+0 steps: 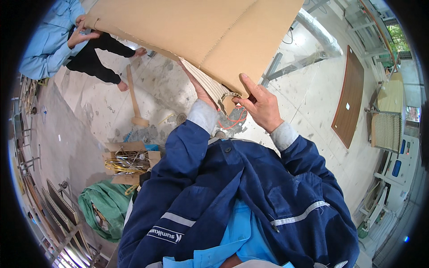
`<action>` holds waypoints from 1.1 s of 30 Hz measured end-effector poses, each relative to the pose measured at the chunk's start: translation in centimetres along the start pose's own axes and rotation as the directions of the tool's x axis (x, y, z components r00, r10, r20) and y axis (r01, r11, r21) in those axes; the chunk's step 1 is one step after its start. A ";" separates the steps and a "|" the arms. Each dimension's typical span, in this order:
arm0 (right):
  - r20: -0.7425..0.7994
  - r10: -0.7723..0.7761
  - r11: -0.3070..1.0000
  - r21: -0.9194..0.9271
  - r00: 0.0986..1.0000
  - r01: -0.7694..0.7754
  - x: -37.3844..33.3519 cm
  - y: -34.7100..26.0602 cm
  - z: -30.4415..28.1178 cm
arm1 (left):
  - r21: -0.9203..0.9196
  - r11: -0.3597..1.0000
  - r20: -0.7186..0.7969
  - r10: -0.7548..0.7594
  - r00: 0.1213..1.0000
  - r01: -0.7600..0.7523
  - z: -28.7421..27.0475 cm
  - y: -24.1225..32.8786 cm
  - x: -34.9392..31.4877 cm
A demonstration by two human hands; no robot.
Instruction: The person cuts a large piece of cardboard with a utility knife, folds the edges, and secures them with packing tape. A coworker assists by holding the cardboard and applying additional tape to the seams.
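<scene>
A large brown cardboard sheet (pixel 178 20) stretches across the top of the view, with its near corner in front of me. Along that near edge a torn strip is folded back and shows ribbed corrugation (pixel 206 81). My right hand (pixel 262 105) pinches the near corner, thumb and fingers closed on the board. Beneath the ribbed flap, my left hand (pixel 200 88) holds the board from its underside; most of its fingers are hidden. At the sheet's far left corner a co-worker's hand (pixel 80 35) touches the edge.
A box of scrap strips (pixel 129 163) and a green sack (pixel 107 207) stand at my lower left. On the floor lie a T-shaped piece (pixel 134 100) and an orange cord (pixel 234 118). A brown panel (pixel 348 98) is at right, a plastic-wrapped roll (pixel 319 33) at upper right.
</scene>
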State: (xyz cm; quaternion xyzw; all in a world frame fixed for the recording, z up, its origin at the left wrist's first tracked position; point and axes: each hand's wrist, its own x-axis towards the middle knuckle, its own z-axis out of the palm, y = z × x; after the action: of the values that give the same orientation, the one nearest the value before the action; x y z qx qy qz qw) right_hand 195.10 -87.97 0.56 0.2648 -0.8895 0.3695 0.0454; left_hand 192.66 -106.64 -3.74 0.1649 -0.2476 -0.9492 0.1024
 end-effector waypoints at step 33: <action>-0.174 0.508 0.632 0.741 0.844 -0.228 -2.4 -1.9 3.9 | 0.203 0.962 -0.321 0.242 0.916 -0.183 4.6 -2.3 -1.3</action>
State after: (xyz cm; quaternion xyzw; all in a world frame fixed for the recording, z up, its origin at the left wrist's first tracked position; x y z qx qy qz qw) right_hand 198.54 -90.71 -1.73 -0.0028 -0.6943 0.7191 0.0299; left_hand 191.91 -102.29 -0.78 0.3078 -0.3220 -0.8647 0.2321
